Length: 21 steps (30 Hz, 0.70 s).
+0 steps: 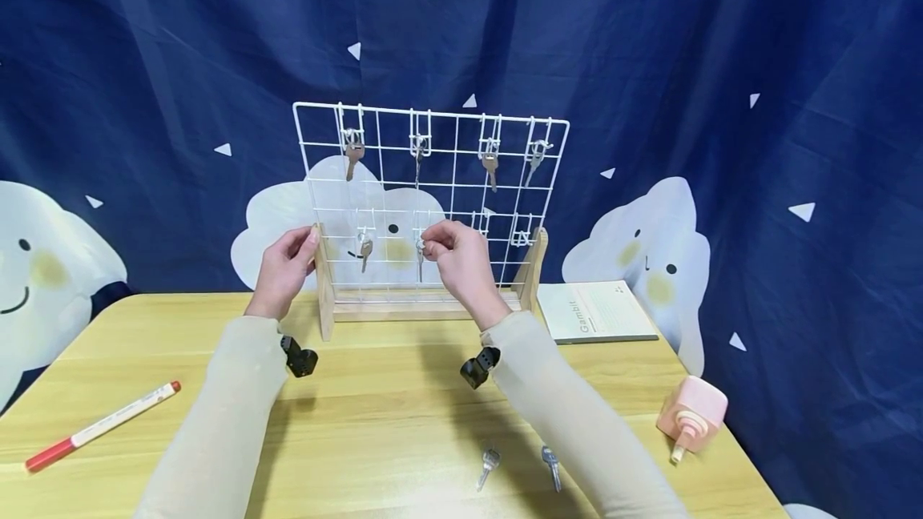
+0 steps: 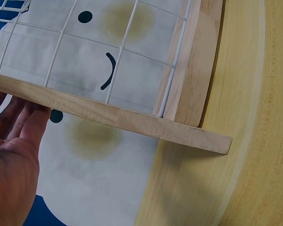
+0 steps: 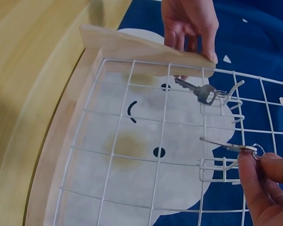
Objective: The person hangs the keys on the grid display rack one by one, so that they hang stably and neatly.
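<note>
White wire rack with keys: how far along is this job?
Four top keys and one lower key already look hung. The right hand pinches another key by the lower row's second hook from left, while the left hand holds the rack's wooden side. Two keys on the table seem left to hang; the lower far-right hook is bare.

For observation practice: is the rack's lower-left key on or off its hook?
On: the head view shows the key hanging from its hook.

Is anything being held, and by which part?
The right hand pinches a key by its ring; left hand holds the rack's wooden post near its top.
</note>
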Each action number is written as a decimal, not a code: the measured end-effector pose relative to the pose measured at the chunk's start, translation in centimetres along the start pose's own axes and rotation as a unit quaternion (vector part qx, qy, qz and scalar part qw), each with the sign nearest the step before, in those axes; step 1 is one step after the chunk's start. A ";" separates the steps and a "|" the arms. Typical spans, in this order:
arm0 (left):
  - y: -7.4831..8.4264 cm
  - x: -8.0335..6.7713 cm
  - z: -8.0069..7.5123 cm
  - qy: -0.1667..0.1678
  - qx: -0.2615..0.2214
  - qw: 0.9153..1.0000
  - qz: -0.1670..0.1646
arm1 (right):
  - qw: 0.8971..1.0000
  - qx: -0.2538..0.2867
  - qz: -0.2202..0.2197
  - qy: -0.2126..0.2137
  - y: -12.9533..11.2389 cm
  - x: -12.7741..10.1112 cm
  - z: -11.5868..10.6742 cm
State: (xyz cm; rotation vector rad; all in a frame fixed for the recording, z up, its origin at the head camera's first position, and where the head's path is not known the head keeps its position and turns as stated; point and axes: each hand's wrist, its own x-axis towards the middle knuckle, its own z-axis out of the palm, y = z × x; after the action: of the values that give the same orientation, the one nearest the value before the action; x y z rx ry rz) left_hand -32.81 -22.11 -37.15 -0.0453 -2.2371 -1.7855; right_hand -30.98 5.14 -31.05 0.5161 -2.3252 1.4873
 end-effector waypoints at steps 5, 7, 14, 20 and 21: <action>-0.1 0.0 0.0 0.001 -0.003 1.000 0.000 | 1.000 -0.016 0.004 0.007 0.4 0.2 0.3; -0.1 0.1 0.0 0.001 -0.005 1.000 0.002 | 1.000 -0.014 0.007 0.006 0.5 0.3 0.3; 0.0 0.2 0.1 0.005 0.002 1.000 -0.003 | 1.000 -0.023 0.002 0.007 0.6 0.0 0.3; 0.0 0.1 0.1 0.007 0.000 1.000 -0.004 | 0.997 -0.076 -0.026 0.021 0.8 -0.6 0.0; 0.0 0.1 0.1 0.006 0.000 1.000 -0.004 | 0.997 -0.076 -0.030 0.018 0.8 -0.8 -0.1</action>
State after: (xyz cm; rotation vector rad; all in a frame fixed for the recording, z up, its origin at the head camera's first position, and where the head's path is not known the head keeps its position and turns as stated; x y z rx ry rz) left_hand -32.89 -22.03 -37.19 -0.0240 -2.2326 -1.7849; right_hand -30.68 5.63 -32.05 0.5080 -2.3495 1.2711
